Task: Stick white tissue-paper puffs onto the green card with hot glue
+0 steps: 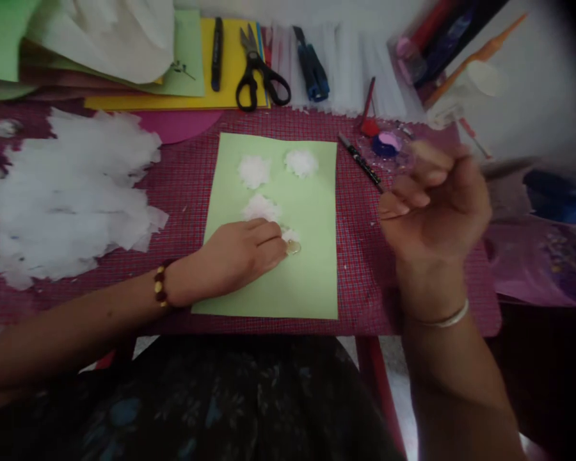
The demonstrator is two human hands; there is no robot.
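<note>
A sheet of light green paper (312, 282) lies on the table with several white fluffy paper tufts on it, among them one at the upper left (254, 171) and one at the upper right (301, 163). My left hand (242, 256) rests on the sheet, fingers closed together and bent down just below the middle tuft (260, 208). By its fingertips show a small white tuft (290, 235) and a yellowish, shiny oval spot (293, 247); anything under the fingers is hidden. Raised off the sheet to the right, my right hand (436, 211) has curled fingers, smeared by motion.
A pile of white thin paper pieces (72, 198) covers the left side. Behind the sheet lie scissors (255, 73), a black marker (217, 54), a blue-black cutter (311, 64) and yellow paper (173, 101). A black pen (360, 162) and purple lid (384, 146) lie near my right hand.
</note>
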